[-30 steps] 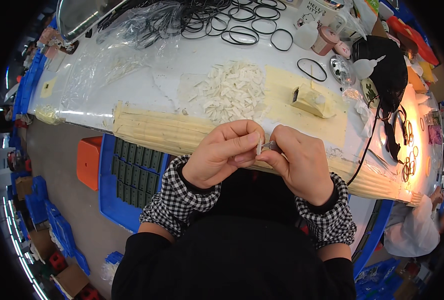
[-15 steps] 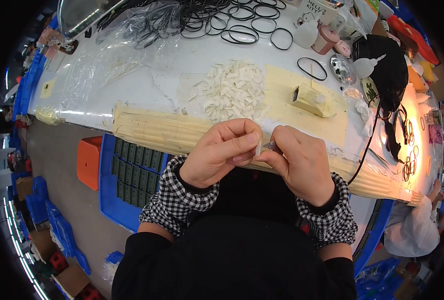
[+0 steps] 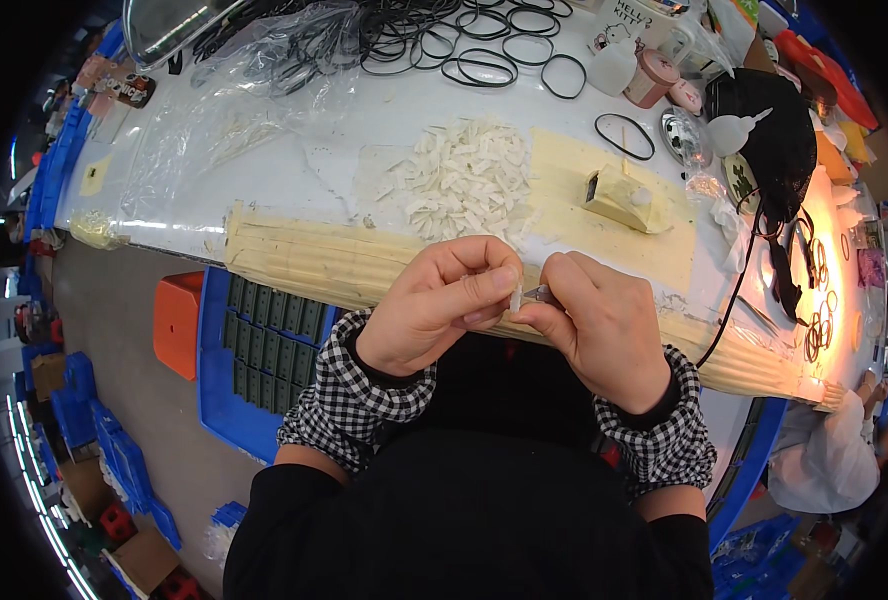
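Over the padded near edge of the table, my left hand (image 3: 439,300) pinches a small whitish strip (image 3: 516,298) between thumb and fingers. My right hand (image 3: 609,325) is closed around a small pointed metal blade (image 3: 538,292), most of which the fingers hide. Its tip points left and is at the strip; whether they touch is too small to tell. Just beyond my hands lies a heap of similar white pieces (image 3: 469,180). To the right of that heap, a yellow tape-wrapped block (image 3: 626,200) rests on a yellow sheet (image 3: 559,165).
Black rubber rings (image 3: 479,68) and clear plastic film (image 3: 254,110) cover the far side. At right stand a pink jar (image 3: 652,80), a black bag (image 3: 764,140) and a bright lamp glow. Below left, a blue crate (image 3: 214,400) holds dark green parts beside an orange stool (image 3: 176,325).
Both hands stay in nearly the same place, with the strip and blade still held. Only a very slight shift of the fingers shows.
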Tool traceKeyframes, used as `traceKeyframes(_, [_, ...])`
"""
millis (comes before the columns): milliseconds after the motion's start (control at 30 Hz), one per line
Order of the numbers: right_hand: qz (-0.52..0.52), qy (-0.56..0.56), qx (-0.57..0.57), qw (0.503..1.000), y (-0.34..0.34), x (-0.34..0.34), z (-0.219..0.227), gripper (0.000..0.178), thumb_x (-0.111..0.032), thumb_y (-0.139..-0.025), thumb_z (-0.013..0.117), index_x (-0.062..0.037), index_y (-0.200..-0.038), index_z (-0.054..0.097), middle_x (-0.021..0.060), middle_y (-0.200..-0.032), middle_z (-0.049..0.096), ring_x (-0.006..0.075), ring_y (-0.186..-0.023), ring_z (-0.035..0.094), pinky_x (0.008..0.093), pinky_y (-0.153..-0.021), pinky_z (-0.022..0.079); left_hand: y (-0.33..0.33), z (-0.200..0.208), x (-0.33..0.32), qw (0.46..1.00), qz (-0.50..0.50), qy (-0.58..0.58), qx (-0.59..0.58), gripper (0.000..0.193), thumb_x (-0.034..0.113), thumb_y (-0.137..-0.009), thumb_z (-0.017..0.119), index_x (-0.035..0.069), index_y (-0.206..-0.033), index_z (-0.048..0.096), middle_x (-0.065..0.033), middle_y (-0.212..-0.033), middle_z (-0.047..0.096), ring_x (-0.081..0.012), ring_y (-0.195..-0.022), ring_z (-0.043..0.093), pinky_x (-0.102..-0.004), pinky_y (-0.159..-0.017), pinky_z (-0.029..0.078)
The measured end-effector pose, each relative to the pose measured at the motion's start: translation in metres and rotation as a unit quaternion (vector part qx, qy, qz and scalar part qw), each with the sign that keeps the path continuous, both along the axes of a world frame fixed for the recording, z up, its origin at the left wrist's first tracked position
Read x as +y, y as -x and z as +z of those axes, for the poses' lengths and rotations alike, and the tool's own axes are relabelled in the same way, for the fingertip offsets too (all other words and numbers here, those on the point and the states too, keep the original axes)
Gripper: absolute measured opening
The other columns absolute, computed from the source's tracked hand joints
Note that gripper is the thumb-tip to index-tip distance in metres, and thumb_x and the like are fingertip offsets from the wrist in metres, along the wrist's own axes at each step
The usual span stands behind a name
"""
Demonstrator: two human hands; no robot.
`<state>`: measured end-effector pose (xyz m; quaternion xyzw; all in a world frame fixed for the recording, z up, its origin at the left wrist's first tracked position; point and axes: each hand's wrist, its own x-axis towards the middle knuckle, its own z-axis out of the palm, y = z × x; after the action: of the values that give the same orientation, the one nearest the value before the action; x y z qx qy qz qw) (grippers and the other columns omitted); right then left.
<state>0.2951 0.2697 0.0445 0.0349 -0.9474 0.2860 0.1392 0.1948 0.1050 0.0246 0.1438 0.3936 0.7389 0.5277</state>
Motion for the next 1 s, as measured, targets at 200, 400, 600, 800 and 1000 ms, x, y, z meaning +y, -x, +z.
traceKeyframes(200, [0.012,-0.018,-0.01,1.0,-0.002,0.0,0.001,0.033,-0.041,-0.084,0.062,-0.0101,-0.081,0.051,0.0043,-0.065,0.049,0.0239,-0.057,0.054,0.035,-0.048,0.042,0.0,0.001,-0.001,1.0,0.005,0.006,0.009,0.016,0.02,-0.095,0.056,0.004,-0.091,0.056,0.0057,-0.072,0.046,-0.0024,-0.062,0.036,-0.0182,-0.056,0.03])
traceKeyframes(400, [-0.003,-0.03,0.004,1.0,-0.002,0.0,0.001,0.033,-0.04,-0.084,0.062,-0.0099,-0.08,0.05,0.0044,-0.065,0.048,0.0241,-0.055,0.054,0.0353,-0.047,0.042,0.001,0.007,-0.002,0.999,0.001,0.031,0.035,0.014,0.017,-0.094,0.055,0.004,-0.088,0.053,0.0032,-0.077,0.046,-0.0027,-0.061,0.034,-0.019,-0.056,0.03])
traceKeyframes(600, [0.016,-0.005,-0.025,1.0,-0.003,0.004,0.004,0.032,-0.035,-0.084,0.065,-0.0082,-0.077,0.05,0.0047,-0.065,0.051,0.0241,-0.056,0.055,0.0349,-0.048,0.042,-0.001,0.003,0.0,0.999,0.02,0.024,0.038,0.015,0.018,-0.095,0.055,0.004,-0.088,0.053,0.0024,-0.076,0.049,-0.0025,-0.061,0.036,-0.0178,-0.054,0.03])
traceKeyframes(800, [-0.15,0.088,0.002,0.985,0.002,0.023,-0.012,0.013,-0.012,-0.08,0.069,-0.0059,-0.086,0.06,0.0078,-0.075,0.057,0.0245,-0.06,0.058,0.0326,-0.053,0.046,0.009,0.0,-0.005,0.995,0.093,0.024,0.003,0.013,0.014,-0.097,0.049,0.004,-0.088,0.049,-0.006,-0.087,0.059,-0.0038,-0.059,0.042,-0.016,-0.047,0.031])
traceKeyframes(1000, [-0.107,-0.037,0.005,0.994,0.007,0.018,-0.028,0.017,0.0,-0.072,0.064,-0.0079,-0.087,0.061,0.005,-0.083,0.057,0.0243,-0.066,0.061,0.0326,-0.056,0.048,0.007,-0.001,0.0,0.986,0.154,0.025,-0.061,0.02,0.015,-0.098,0.048,0.0,-0.109,0.055,-0.0059,-0.09,0.061,-0.0048,-0.066,0.05,-0.0166,-0.055,0.039])
